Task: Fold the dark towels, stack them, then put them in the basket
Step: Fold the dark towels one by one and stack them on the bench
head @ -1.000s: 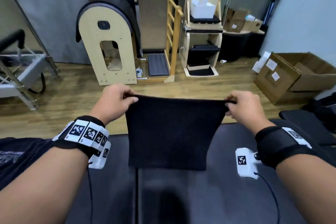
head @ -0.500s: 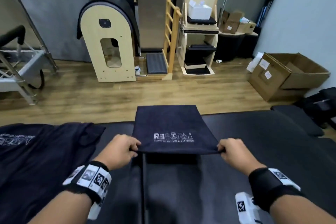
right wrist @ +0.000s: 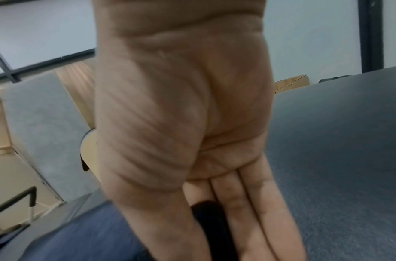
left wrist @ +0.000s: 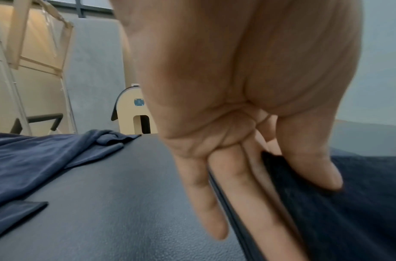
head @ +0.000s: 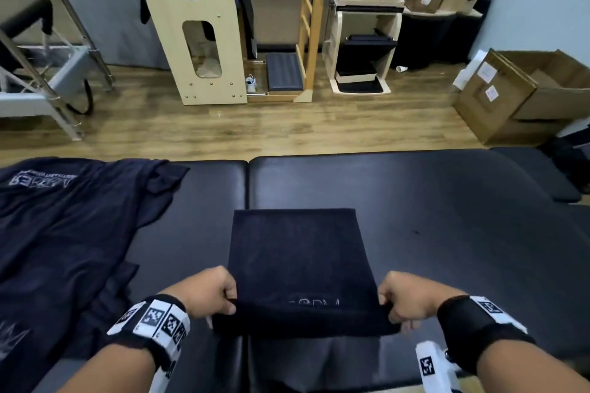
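A dark folded towel (head: 297, 262) lies flat on the black padded table (head: 447, 201), its near edge folded over with white lettering half hidden. My left hand (head: 220, 298) pinches its near left corner between thumb and fingers; in the left wrist view the thumb (left wrist: 313, 169) presses on the towel (left wrist: 348, 211). My right hand (head: 392, 303) pinches the near right corner; in the right wrist view dark cloth (right wrist: 210, 217) shows between thumb and fingers. A heap of unfolded dark blue towels (head: 64, 233) covers the table's left side. No basket is in view.
Beyond the table is wooden floor with a pale wooden arched unit (head: 198, 32), a wooden ladder frame (head: 314, 25), a shelf unit (head: 364, 41) and open cardboard boxes (head: 517, 96) at right. A metal frame (head: 38, 73) stands far left.
The towel was held up in the air, then laid on the table. Both hands have since drawn its near edge toward me, and the lettering now sits at the near fold.
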